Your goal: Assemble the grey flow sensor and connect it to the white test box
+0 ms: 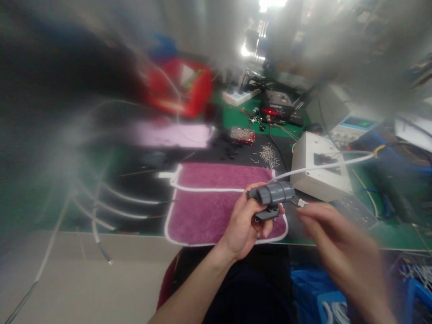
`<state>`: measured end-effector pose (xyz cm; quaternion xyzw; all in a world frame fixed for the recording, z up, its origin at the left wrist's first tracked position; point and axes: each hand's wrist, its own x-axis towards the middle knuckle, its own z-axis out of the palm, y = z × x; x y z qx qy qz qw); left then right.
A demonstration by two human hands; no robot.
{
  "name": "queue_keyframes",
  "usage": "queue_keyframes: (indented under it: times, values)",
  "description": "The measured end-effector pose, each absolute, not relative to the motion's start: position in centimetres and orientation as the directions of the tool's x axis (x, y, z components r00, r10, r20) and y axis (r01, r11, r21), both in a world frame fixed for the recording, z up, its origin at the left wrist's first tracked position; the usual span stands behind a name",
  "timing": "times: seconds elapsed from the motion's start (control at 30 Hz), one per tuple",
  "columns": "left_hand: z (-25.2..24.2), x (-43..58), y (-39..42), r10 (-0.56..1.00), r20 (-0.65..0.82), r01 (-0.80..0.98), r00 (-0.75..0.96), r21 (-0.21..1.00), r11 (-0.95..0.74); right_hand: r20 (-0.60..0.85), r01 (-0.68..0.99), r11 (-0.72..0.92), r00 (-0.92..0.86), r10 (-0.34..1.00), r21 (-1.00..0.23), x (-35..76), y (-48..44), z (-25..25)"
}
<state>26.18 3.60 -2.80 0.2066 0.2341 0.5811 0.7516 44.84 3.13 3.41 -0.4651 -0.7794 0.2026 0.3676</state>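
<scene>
My left hand is closed around a dark grey plastic housing with a round, stepped barrel and a flat bracket below it. The barrel points right, and a white cable runs past just behind it. Thin wires come out of the barrel's right end to a small white connector. At that connector my right hand, smeared by motion, has its thumb and forefinger brought together in a pinch. Under the left hand lies a purple towel with white edging.
Behind the towel are a pile of small metal pins and a red-edged box of pins. A white box-shaped fixture stands at right, near a black device. Several cables hang at left. A red bin sits farther back.
</scene>
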Motion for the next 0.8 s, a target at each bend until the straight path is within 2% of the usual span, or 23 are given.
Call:
queue_keyframes:
  times: [0.13, 0.4, 0.8]
  values:
    - [-2.6, 26.5, 3.6, 0.975, -0.145, -0.753, 0.166, 0.620, 0.220, 0.431, 0.548, 0.465, -0.199, 0.880, -0.696, 43.0, 2.2, 2.4]
    - [-2.7, 26.9, 3.3, 0.978, -0.167, -0.720, 0.128, 0.662, 0.208, 0.611, 0.541, 0.607, -0.202, 0.765, -0.582, 40.8, 2.3, 0.6]
    - [-2.9, 27.0, 3.3, 0.974, -0.179, -0.729, 0.138, 0.647, 0.222, 0.589, 0.613, 0.646, -0.336, 0.735, -0.456, 41.1, 2.4, 1.6]
